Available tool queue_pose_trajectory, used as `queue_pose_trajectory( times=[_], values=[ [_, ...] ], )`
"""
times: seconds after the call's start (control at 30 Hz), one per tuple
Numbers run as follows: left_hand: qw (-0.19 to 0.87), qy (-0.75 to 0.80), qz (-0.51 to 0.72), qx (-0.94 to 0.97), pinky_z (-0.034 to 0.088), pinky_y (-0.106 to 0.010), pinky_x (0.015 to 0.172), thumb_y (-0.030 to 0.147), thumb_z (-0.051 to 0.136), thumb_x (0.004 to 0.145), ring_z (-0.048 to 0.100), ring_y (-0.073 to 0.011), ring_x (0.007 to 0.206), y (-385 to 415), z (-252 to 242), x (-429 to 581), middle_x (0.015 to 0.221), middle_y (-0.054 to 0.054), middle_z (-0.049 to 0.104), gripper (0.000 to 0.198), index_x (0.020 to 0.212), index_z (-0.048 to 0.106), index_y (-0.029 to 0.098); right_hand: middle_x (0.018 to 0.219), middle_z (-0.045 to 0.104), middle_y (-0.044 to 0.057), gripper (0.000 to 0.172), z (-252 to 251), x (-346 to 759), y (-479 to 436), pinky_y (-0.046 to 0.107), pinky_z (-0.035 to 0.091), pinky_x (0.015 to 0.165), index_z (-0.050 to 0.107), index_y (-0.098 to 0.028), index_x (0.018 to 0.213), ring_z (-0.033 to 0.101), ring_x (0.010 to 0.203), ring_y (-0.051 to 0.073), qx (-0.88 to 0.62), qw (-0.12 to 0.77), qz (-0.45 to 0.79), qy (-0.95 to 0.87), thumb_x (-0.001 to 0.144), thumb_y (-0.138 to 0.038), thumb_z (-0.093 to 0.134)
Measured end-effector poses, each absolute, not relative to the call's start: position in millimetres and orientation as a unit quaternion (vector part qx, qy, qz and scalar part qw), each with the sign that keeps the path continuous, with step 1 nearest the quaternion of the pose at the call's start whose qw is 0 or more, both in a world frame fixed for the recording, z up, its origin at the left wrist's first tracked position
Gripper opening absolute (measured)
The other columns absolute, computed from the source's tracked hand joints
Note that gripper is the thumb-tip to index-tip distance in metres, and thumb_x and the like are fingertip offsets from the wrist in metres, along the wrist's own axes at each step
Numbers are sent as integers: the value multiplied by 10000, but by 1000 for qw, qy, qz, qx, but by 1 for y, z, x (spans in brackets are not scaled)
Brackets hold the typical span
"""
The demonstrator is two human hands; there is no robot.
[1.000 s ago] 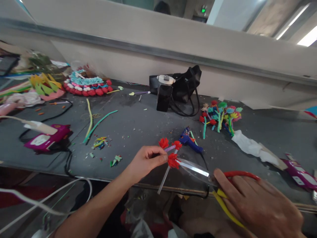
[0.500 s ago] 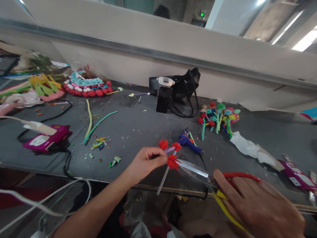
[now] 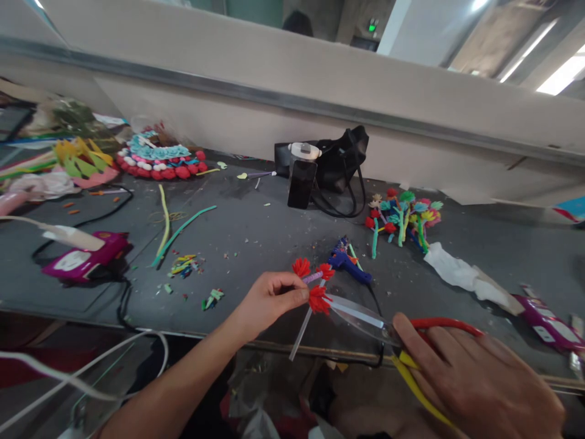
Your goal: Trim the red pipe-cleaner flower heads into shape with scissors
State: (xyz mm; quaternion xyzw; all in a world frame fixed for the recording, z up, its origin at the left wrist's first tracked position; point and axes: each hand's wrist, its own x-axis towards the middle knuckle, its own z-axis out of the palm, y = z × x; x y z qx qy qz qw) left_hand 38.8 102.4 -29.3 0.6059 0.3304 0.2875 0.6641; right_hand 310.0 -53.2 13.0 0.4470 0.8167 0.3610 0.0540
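Between thumb and fingers, my left hand (image 3: 274, 302) pinches a small craft flower piece (image 3: 319, 299) with several red fluffy heads and a purple stem. A clear thin stick (image 3: 300, 334) slants down below the heads. My right hand (image 3: 475, 378) grips scissors (image 3: 359, 314) with one red and one yellow handle. Their blade tips reach the lowest red head, close to my left fingertips. Just beyond the flower lies a blue glue gun (image 3: 350, 266) on the dark table.
Colourful pipe-cleaner flowers (image 3: 404, 213) lie at the right, near a purple power strip (image 3: 551, 326). A black bag (image 3: 342, 161) and a phone (image 3: 301, 184) stand at the back. Another purple power strip (image 3: 86, 256), loose stems (image 3: 185, 231) and scraps (image 3: 185, 265) occupy the left.
The scissor blades look spread slightly wider at the red head. Both hands and the flower piece stay in nearly the same place.
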Motion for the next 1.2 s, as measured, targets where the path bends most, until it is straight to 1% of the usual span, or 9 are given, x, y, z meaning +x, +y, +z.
queue_pose_trajectory(
  times=[0.17,0.3,0.5,0.6,0.7,0.77,0.87,1.03,1.2],
  values=[
    [662,332,287,608,279,-232,571,368,686,770,350,-86,571,103,-30,40,609,42,510,239,695,693,141,637,604,32,331,15,309,-52,361,330,616,576,-127,1181,548,547,188,445,46,361,818,980,-146,314],
    [656,337,284,613,254,-237,554,372,679,772,328,-86,559,102,-29,40,599,46,484,244,683,683,145,638,603,27,320,12,312,-51,361,327,619,572,-119,1216,549,545,186,433,51,362,824,980,-197,370],
    [646,363,255,621,214,-246,535,377,650,763,279,-81,524,100,-23,39,548,68,396,251,659,662,149,638,646,45,277,-3,304,-45,352,362,623,557,-128,1129,602,538,197,467,14,334,819,985,-196,331],
    [637,381,229,630,200,-252,530,364,631,738,271,-85,527,102,-19,37,536,70,370,245,619,637,150,662,680,38,259,-14,297,-43,319,398,617,553,-156,1084,636,558,182,490,-28,292,821,933,-139,343],
    [635,392,195,636,185,-260,524,358,609,719,267,-87,527,104,-16,36,531,72,350,245,577,583,161,664,704,16,322,-26,290,-44,273,415,557,552,-172,1062,647,533,160,511,-76,232,824,808,-57,391],
    [634,397,169,642,179,-265,519,361,599,710,266,-88,521,106,-15,35,523,75,335,247,562,550,170,650,709,1,358,-36,287,-45,250,411,505,560,-183,1044,636,491,149,520,-102,162,832,757,-38,403],
    [626,406,145,650,182,-267,516,366,582,697,280,-92,523,108,-14,35,523,72,346,239,562,540,173,642,710,-17,350,-52,286,-44,211,420,495,580,-204,982,639,477,125,536,-135,61,831,735,-30,405],
    [612,420,143,654,200,-255,526,351,578,701,312,-93,547,112,-17,34,548,63,373,230,567,538,168,548,669,-28,322,-70,292,-39,183,394,470,625,-197,956,632,436,107,543,-161,26,823,816,-65,368],
    [623,379,187,658,185,-239,503,357,621,756,283,-84,536,113,-19,30,565,66,354,232,632,599,161,552,663,-43,239,-68,294,-39,188,383,443,646,-197,1016,629,421,113,587,-148,-4,796,968,-248,417]
  ],
)
